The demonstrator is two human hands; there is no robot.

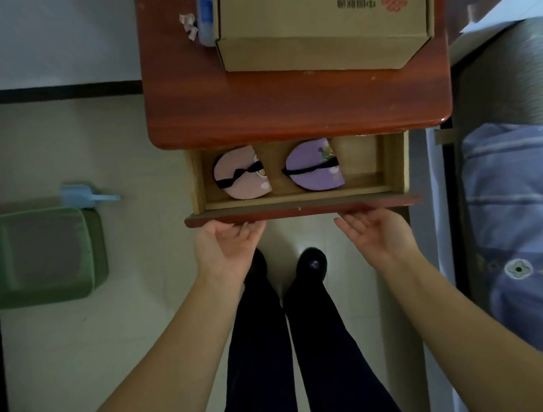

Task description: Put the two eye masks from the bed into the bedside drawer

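The bedside drawer (301,208) stands pulled out below the red-brown nightstand top (285,110). Inside it lie two eye masks side by side: a pink eye mask (243,185) on the left and a purple eye mask (316,179) on the right, each with a black strap across it. Their far halves are hidden under the tabletop. My left hand (227,246) touches the drawer's front panel from below at its left end, fingers spread. My right hand (377,230) rests palm up under the front panel's right part, fingers apart. Neither hand holds a mask.
A cardboard box (324,15) and a blue packet (204,7) sit on the nightstand. A green bin (28,258) with a blue scoop (84,196) behind it stands on the floor at left. The bed with blue bedding (529,206) runs along the right. My legs and shoes stand below the drawer.
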